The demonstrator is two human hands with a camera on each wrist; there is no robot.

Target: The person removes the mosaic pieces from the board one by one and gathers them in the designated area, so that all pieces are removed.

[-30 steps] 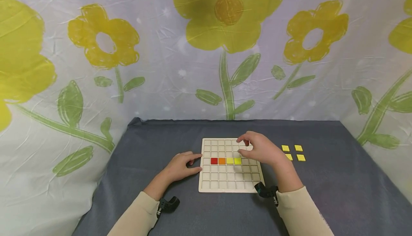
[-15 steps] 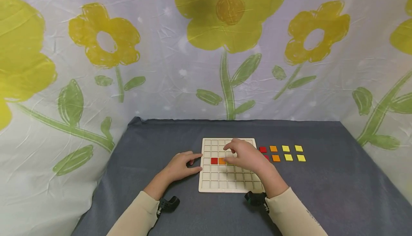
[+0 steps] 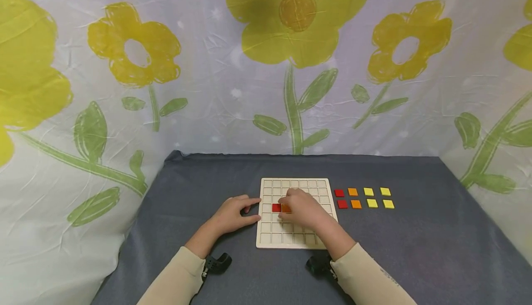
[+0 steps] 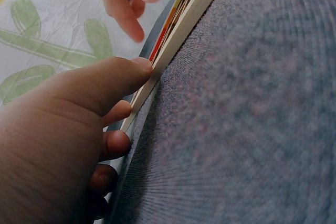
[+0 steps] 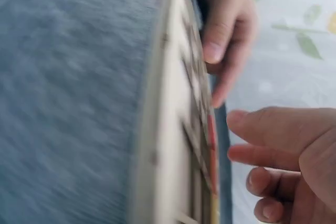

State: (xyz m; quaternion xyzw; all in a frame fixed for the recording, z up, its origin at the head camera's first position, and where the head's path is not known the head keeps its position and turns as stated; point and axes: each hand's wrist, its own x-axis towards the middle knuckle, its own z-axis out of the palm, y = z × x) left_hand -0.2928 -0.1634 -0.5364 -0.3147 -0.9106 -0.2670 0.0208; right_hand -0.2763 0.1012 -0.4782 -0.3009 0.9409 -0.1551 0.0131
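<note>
A pale wooden grid board (image 3: pixel 291 238) lies on the dark cloth. In one of its rows sit a red square tile (image 3: pixel 276 208) and an orange tile (image 3: pixel 286 208); the hand hides the yellow tiles beside them. My left hand (image 3: pixel 230 215) touches the board's left edge with thumb and index finger spread, its thumb (image 4: pixel 123 74) right at the rim in the left wrist view. My right hand (image 3: pixel 305 210) is over the middle of the board, fingertips around the orange tile in the head view. Between thumb and fingers (image 5: pixel 262 156), the right wrist view shows a gap holding nothing.
Right of the board, loose tiles lie in two short rows: red tiles (image 3: pixel 342 204), orange tiles (image 3: pixel 356 204) and several yellow tiles (image 3: pixel 372 203). Dark cloth (image 3: pixel 436 249) covers the table, and a flower-printed curtain (image 3: pixel 208 111) hangs behind and at both sides.
My right hand has moved left and nearer across the board, from the right-hand columns to the orange tile. The loose red and orange tiles have come into view. The left hand stays put.
</note>
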